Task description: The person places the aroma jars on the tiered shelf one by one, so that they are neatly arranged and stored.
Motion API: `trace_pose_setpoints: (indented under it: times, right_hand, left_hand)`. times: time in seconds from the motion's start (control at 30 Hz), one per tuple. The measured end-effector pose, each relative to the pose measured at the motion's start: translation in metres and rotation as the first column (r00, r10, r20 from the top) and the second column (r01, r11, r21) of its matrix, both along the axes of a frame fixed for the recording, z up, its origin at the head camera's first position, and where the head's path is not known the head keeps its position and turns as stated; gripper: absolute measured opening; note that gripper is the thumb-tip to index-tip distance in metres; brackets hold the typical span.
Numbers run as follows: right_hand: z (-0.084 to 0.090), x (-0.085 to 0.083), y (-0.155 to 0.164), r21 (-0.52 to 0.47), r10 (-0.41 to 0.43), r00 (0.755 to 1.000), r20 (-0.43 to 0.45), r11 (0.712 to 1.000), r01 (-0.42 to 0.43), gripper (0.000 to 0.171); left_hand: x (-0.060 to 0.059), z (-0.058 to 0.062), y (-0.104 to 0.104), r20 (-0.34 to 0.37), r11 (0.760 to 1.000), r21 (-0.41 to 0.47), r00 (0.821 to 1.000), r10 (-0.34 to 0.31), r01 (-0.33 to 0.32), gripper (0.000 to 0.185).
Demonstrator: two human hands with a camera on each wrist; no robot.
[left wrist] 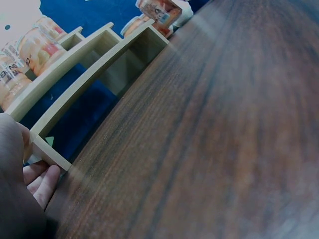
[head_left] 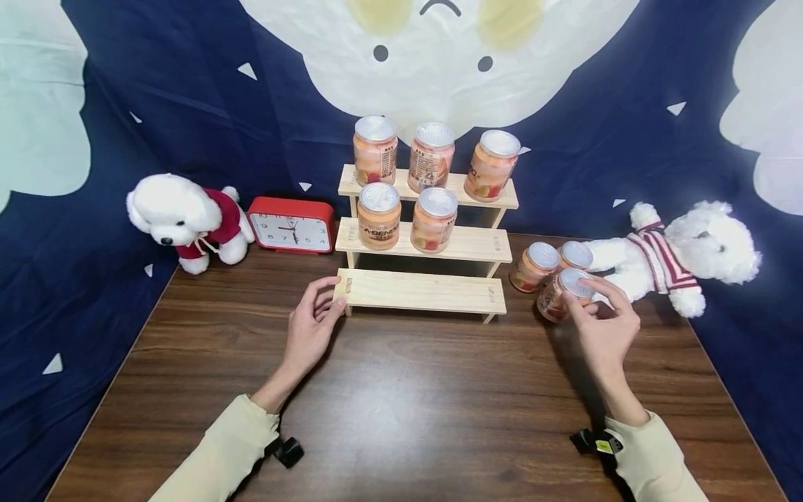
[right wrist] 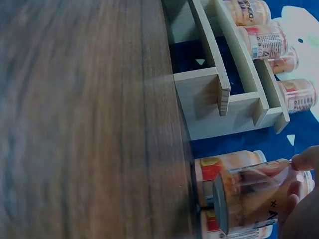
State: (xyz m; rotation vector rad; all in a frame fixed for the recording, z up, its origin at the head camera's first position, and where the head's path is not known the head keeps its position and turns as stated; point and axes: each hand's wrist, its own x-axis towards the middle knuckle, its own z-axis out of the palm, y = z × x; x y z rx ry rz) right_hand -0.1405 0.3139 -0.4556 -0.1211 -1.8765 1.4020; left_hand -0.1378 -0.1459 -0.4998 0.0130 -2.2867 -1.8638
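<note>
My right hand [head_left: 608, 331] grips a jar of orange fruit [head_left: 558, 300] near its silvery lid, thumb on one side and fingers on the other. In the right wrist view this held jar [right wrist: 251, 199] overlaps two more jars [right wrist: 219, 169] behind it. The left hand [head_left: 314, 324] holds the left end of the lowest step of a three-tier wooden shelf [head_left: 420, 289], with its thumb at the front corner. Three like jars [head_left: 433, 167] stand on the top tier, and two jars [head_left: 378, 226] on the middle tier's left and centre. The lowest tier is bare.
A red alarm clock [head_left: 291, 224] and a white toy dog [head_left: 188, 219] stand left of the shelf. To the right, a white plush toy [head_left: 671, 258] in a striped top lies beside the jars. Dark blue cloth [head_left: 207, 104] hangs behind the brown wooden table [head_left: 401, 404].
</note>
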Motion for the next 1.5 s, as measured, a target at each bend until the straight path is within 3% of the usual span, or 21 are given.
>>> trace_pose_setpoints:
  times: [0.43, 0.73, 1.03, 1.5]
  right_hand:
    - [0.020, 0.011, -0.011, -0.007, 0.026, 0.995, -0.093, 1.000, -0.027, 0.030]
    - [0.044, 0.027, -0.035, -0.030, 0.094, 0.984, -0.154, 0.995, -0.100, 0.029]
    - [0.047, 0.032, -0.035, -0.033, 0.127, 0.979, -0.161, 0.990, -0.134, 0.030]
    - [0.062, 0.018, -0.053, -0.027, 0.223, 0.949, -0.225, 0.972, -0.235, 0.032]
  left_hand:
    - [0.001, -0.001, 0.000, 0.005, 1.000, 0.000, 1.000, -0.003, 0.003, 0.039]
    - [0.000, -0.001, -0.002, -0.002, 1.000, -0.007, 1.000, -0.003, 0.003, 0.039]
    - [0.001, -0.001, -0.001, -0.009, 1.000, -0.002, 1.000, -0.004, 0.004, 0.039]
    - [0.000, 0.000, 0.001, -0.005, 1.000, 0.009, 1.000, -0.002, 0.003, 0.039]
